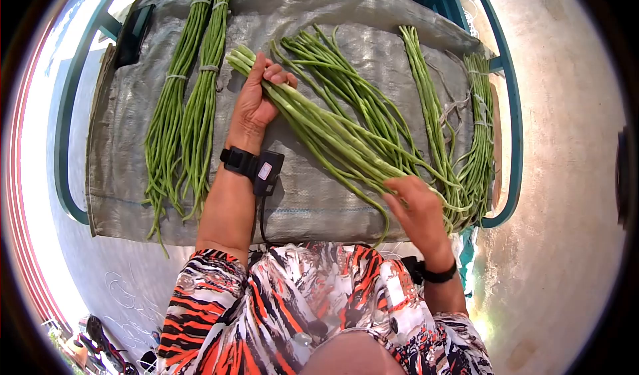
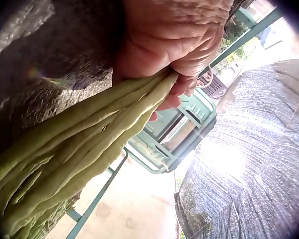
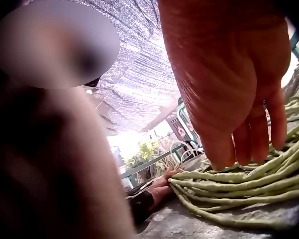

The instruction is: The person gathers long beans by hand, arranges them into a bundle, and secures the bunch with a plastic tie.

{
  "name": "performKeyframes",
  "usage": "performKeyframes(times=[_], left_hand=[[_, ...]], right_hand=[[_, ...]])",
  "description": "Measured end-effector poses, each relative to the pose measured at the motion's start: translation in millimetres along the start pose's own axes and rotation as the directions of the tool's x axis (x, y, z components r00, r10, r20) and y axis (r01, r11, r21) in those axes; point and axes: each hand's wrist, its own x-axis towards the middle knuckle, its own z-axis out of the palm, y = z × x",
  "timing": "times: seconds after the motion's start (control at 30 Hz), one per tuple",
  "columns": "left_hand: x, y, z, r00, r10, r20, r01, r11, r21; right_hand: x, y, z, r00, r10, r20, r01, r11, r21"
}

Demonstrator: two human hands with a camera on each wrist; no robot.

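My left hand grips a bunch of long green beans near its top end, fingers curled round the stalks. The bunch slants down to the right across the sheet. In the left wrist view the beans run out from under the curled fingers. Over the lower end of the bunch is my right hand, its fingers fairly straight and lying at the beans. From the right wrist view, the right hand hangs with extended fingers just above the beans. A loose pile of beans lies behind the held bunch.
Two tied bean bundles lie at the left. More beans and a tied bundle lie at the right. A grey woven sheet covers the surface, with a green metal rail around it. A dark flat object sits at the back left.
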Motion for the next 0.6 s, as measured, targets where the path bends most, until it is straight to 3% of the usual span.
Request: performKeyframes(times=[0.03,0.1,0.2,0.33,0.6], left_hand=[[1,0,0,1.000,0.004,0.007,-0.004,1.000,0.006],[1,0,-1,1.000,0.011,0.000,-0.011,1.000,0.014],[2,0,-1,1.000,0.006,-0.014,-0.006,1.000,-0.002],[2,-2,1,0.999,0.020,-0.034,-0.021,1.000,-0.014],[5,-2,1,0.996,0.054,-0.066,-0.051,0.997,0.051]], right_hand=[[13,-9,18,0.993,-0.117,-0.028,0.117,0.993,0.010],[32,-19,51,0.979,-0.190,-0.076,0.188,0.981,-0.037],[48,-33,80,0.969,-0.136,-0.207,0.112,0.986,-0.121],[59,-47,94,0.956,-0.112,-0.271,0.054,0.975,-0.214],[68,-48,112,0.886,-0.180,-0.427,0.069,0.962,-0.264]])
